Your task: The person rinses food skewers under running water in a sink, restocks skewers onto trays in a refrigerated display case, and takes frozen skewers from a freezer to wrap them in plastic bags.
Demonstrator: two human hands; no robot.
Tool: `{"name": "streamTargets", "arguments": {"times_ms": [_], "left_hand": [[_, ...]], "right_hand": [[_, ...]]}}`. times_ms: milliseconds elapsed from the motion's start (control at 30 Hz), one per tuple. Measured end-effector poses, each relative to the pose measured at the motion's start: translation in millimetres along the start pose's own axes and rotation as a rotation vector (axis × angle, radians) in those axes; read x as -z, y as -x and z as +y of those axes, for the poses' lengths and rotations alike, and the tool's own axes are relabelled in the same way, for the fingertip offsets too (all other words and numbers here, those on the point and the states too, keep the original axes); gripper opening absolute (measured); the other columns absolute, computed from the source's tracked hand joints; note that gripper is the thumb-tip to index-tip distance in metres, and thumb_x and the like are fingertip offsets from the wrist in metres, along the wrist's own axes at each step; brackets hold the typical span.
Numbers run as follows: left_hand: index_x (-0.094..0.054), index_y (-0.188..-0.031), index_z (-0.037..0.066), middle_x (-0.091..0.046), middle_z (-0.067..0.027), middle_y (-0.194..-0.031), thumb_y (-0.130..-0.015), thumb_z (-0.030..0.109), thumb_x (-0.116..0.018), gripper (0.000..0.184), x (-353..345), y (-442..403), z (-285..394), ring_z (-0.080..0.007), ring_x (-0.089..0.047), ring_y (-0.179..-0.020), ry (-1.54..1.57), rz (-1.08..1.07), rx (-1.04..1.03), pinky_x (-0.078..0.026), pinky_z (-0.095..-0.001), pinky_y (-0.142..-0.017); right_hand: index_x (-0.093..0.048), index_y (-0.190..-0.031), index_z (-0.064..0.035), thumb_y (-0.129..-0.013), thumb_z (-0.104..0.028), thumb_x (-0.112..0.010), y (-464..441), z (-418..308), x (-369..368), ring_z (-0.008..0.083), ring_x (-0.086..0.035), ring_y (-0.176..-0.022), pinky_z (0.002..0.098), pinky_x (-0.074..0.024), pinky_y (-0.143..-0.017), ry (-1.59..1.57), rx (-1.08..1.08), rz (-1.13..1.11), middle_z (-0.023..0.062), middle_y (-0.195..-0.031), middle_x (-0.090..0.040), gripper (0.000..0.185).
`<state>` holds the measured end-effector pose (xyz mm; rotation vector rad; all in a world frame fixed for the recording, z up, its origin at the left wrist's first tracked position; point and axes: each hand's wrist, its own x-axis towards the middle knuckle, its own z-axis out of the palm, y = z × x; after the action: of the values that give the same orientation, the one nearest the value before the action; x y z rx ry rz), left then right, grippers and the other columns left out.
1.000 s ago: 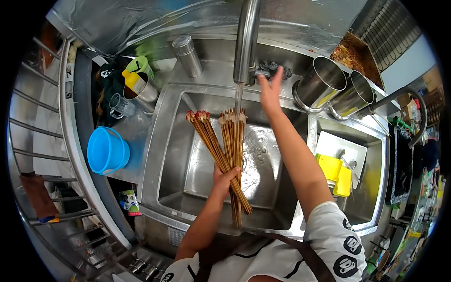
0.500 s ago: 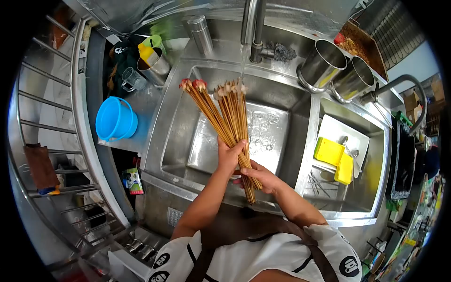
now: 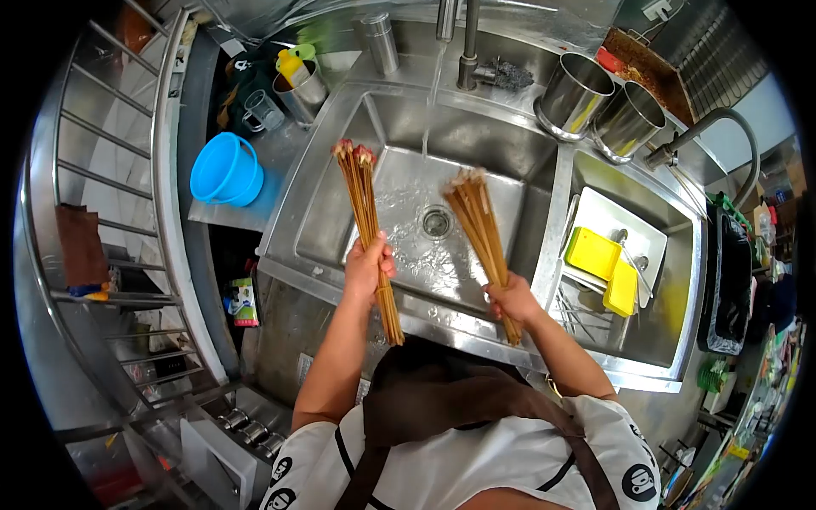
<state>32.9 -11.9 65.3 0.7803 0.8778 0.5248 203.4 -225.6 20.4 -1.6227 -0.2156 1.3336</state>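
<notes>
My left hand (image 3: pixel 368 269) is wrapped round a bundle of thin brown sticks with red tips (image 3: pixel 362 197), held over the left part of the large steel sink (image 3: pixel 319 195). In my right hand (image 3: pixel 512 299) is a second bundle of sticks with pale tips (image 3: pixel 478 223), slightly blurred at the top, above the sink's right part. The two bundles are apart, tips pointing away from me. Water (image 3: pixel 431 93) runs from the tap (image 3: pixel 447 21) into the sink between them, near the drain (image 3: pixel 437 223).
A blue bucket (image 3: pixel 227 170) stands on the left counter, near a glass mug (image 3: pixel 263 110). Two steel cylinders (image 3: pixel 575 95) are at the back right. The smaller right sink (image 3: pixel 671 331) holds a white tray (image 3: pixel 644 225), yellow containers (image 3: pixel 593 252) and spoons.
The crossed bundles have separated; my right hand has taken the pale-tipped one and moved it right. My left hand has moved left with the red-tipped one. The view has shifted.
</notes>
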Motion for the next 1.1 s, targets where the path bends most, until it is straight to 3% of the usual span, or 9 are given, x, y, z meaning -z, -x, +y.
{"name": "streamTargets", "arguments": {"times_ms": [100,267,433,533,633,733,933,1033,1100], "left_hand": [[-0.039,-0.091,0.009,-0.044,-0.002,-0.066,-0.094,0.037,-0.045,0.029,-0.8,25.9,26.7,-0.0085,-0.04,-0.045,-0.087,0.091,-0.052,-0.034,-0.0229,-0.039],[-0.042,-0.122,0.004,-0.041,-0.0013,-0.064,-0.095,0.035,-0.042,0.04,-1.8,65.4,89.6,-0.0075,-0.039,-0.046,-0.176,0.03,-0.445,-0.034,-0.0225,-0.041],[-0.041,-0.116,0.006,-0.042,-0.0019,-0.065,-0.097,0.03,-0.039,0.031,-7.5,93.4,157.1,-0.0079,-0.042,-0.046,-0.27,-0.155,-0.803,-0.036,-0.0223,-0.04],[-0.045,-0.109,0.006,-0.043,-0.0012,-0.064,-0.095,0.032,-0.043,0.029,36.2,77.0,145.2,-0.0083,-0.042,-0.044,-0.368,-0.185,-0.483,-0.036,-0.0231,-0.038],[-0.047,-0.089,0.006,-0.044,-0.0014,-0.06,-0.091,0.037,-0.05,0.032,121.2,32.5,77.7,-0.0115,-0.04,-0.037,-0.529,-0.172,0.063,-0.035,-0.0267,-0.035],[-0.046,-0.092,0.004,-0.042,-0.0014,-0.058,-0.094,0.036,-0.046,0.032,126.1,45.8,70.1,-0.0109,-0.039,-0.038,-0.363,-0.092,0.24,-0.034,-0.0258,-0.035],[-0.043,-0.116,0.001,-0.039,0.0019,-0.063,-0.096,0.034,-0.041,0.038,80.7,93.3,183.7,-0.0051,-0.036,-0.043,-0.22,-0.255,-0.546,-0.032,-0.0214,-0.036],[-0.042,-0.117,0.001,-0.039,0.0017,-0.059,-0.097,0.033,-0.039,0.038,78.6,103.1,212.3,-0.0056,-0.036,-0.042,-0.16,-0.352,-0.715,-0.032,-0.0215,-0.036],[-0.044,-0.115,0.001,-0.039,0.0013,-0.058,-0.096,0.034,-0.04,0.038,93.1,92.4,193.4,-0.0058,-0.036,-0.041,-0.212,-0.335,-0.608,-0.032,-0.0218,-0.036]], "right_hand": [[-0.045,-0.092,-0.0007,-0.083,-0.009,-0.059,29.9,-28.2,1.6,0.0113,-0.045,-0.038,0.0259,-0.0359,-0.035,0.086,0.181,0.072,0.0034,-0.054,-0.048,0.018],[-0.046,-0.096,-0.0019,-0.081,-0.009,-0.059,89.8,-88.6,-13.5,0.0105,-0.046,-0.04,0.0259,-0.0364,-0.036,0.131,0.508,0.351,0.0021,-0.058,-0.05,0.021],[-0.049,-0.106,-0.0004,-0.083,-0.013,-0.058,130.0,-135.2,-33.8,0.0084,-0.047,-0.043,0.0241,-0.0371,-0.039,0.176,0.817,0.606,0.0013,-0.058,-0.05,0.028],[-0.053,-0.106,-0.0031,-0.086,-0.017,-0.054,124.6,-106.7,-44.3,0.0073,-0.043,-0.042,0.0232,-0.0348,-0.039,0.176,0.501,0.501,-0.0019,-0.056,-0.046,0.025],[-0.055,-0.074,-0.0024,-0.083,-0.024,-0.058,106.2,-24.6,-36.1,0.0149,-0.053,-0.044,0.0297,-0.0412,-0.041,0.477,-0.014,0.286,0.0062,-0.054,-0.055,0.023],[-0.052,-0.08,-0.0021,-0.084,-0.016,-0.059,116.2,5.6,-71.3,0.0143,-0.046,-0.037,0.0281,-0.0387,-0.037,-0.062,-0.058,0.273,0.0034,-0.05,-0.048,0.016],[-0.052,-0.109,-0.001,-0.085,-0.019,-0.057,174.4,-106.5,-104.3,0.0069,-0.041,-0.04,0.0218,-0.0332,-0.037,0.113,0.534,0.616,-0.0017,-0.055,-0.045,0.03],[-0.049,-0.117,0.0001,-0.086,-0.016,-0.056,186.5,-132.9,-111.3,0.0067,-0.042,-0.041,0.0219,-0.0331,-0.038,0.091,0.744,0.663,-0.0018,-0.054,-0.045,0.036],[-0.051,-0.113,0.0002,-0.085,-0.018,-0.057,178.4,-121.7,-113.2,0.0071,-0.043,-0.042,0.0227,-0.0346,-0.039,0.08,0.7,0.681,-0.002,-0.054,-0.044,0.034]]}}
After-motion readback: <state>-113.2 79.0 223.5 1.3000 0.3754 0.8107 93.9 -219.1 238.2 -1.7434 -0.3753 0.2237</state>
